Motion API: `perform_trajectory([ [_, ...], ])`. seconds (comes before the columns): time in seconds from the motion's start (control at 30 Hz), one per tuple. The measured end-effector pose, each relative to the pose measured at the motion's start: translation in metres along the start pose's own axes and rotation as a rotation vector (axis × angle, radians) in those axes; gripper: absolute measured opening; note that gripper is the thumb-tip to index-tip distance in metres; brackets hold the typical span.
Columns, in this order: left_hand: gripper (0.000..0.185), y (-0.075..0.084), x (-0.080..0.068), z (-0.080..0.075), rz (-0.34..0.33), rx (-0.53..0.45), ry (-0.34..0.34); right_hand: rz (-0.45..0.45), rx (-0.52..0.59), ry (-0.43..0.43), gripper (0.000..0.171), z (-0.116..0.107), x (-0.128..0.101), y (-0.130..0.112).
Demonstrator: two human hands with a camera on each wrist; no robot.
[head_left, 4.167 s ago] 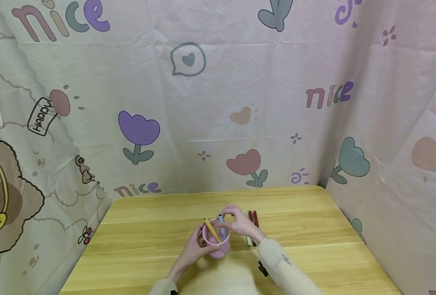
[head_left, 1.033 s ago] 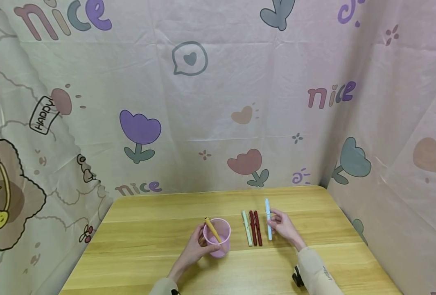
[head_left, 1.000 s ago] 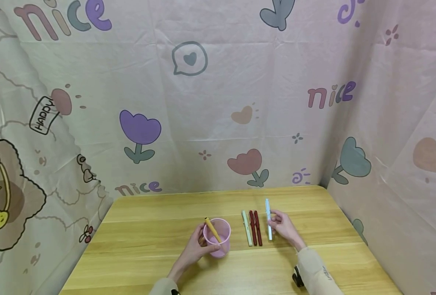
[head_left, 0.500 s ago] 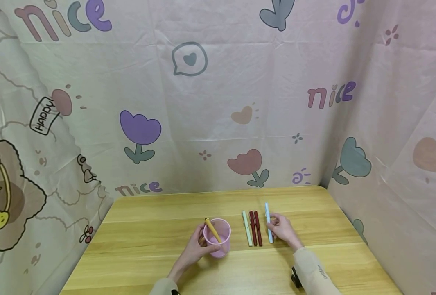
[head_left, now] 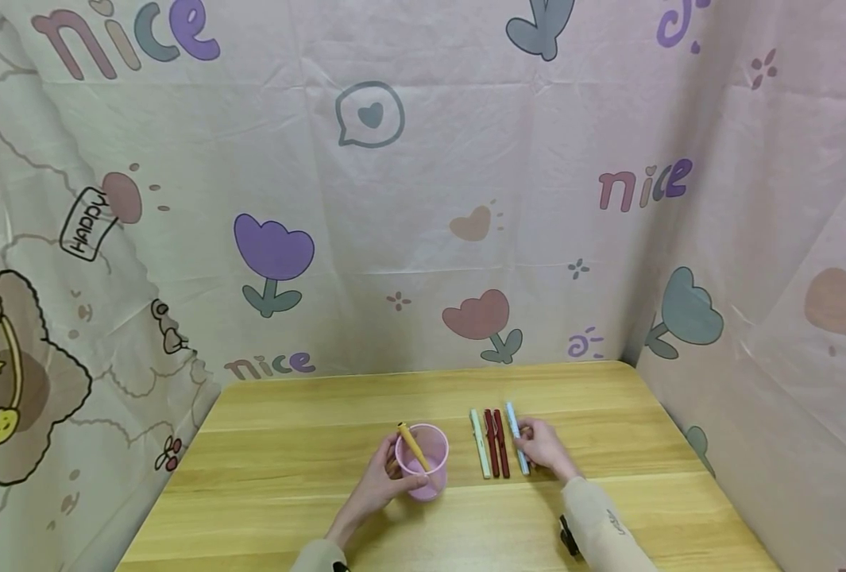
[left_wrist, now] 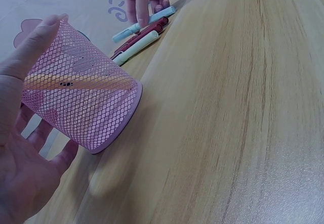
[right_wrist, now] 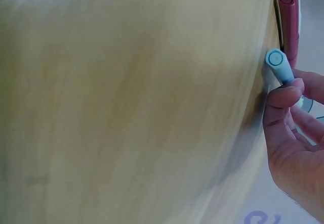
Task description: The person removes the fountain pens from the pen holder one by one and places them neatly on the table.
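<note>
Item one: our left hand (head_left: 374,486) wraps its fingers round the pink mesh cup (head_left: 421,470), which stands on the wooden table (head_left: 287,492) with a yellow pen (head_left: 411,446) leaning inside. Item two: our right hand (head_left: 542,450) pinches the light blue pen (head_left: 516,437), lying on the table just beside two dark red pens (head_left: 496,442) and a pale green pen (head_left: 479,442).

Cream long sleeves (head_left: 594,524), dark wrist straps (head_left: 569,536)

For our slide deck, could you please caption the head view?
Left hand holds pink mesh cup with yellow pen; right hand pinches light-blue pen beside three others.
</note>
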State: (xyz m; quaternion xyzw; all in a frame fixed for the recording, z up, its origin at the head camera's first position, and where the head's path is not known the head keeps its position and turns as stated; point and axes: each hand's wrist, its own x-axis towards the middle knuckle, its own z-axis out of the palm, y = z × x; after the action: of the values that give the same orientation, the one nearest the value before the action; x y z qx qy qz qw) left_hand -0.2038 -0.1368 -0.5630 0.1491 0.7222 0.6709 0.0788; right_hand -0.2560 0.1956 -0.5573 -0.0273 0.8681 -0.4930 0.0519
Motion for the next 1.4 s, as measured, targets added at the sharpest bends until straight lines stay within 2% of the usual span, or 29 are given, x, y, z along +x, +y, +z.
perform_trajectory([
  [0.23,0.091,0.0013,-0.0001,0.0011,0.003,-0.006,-0.004,0.017,0.016,-0.014,0.041,0.0020,0.0011,0.0036],
  [0.57,0.092,0.0010,-0.0001,0.0006,-0.002,-0.002,0.006,0.055,0.066,0.027,0.043,0.0039,0.0004,0.0041],
  [1.0,0.092,0.0006,0.0000,0.0005,-0.001,0.012,0.015,0.029,0.056,0.026,0.043,0.0044,0.0010,0.0069],
  [1.4,0.091,0.0004,-0.0007,0.0008,0.005,0.019,0.016,0.049,0.052,0.049,0.043,0.0075,-0.0008,0.0071],
])
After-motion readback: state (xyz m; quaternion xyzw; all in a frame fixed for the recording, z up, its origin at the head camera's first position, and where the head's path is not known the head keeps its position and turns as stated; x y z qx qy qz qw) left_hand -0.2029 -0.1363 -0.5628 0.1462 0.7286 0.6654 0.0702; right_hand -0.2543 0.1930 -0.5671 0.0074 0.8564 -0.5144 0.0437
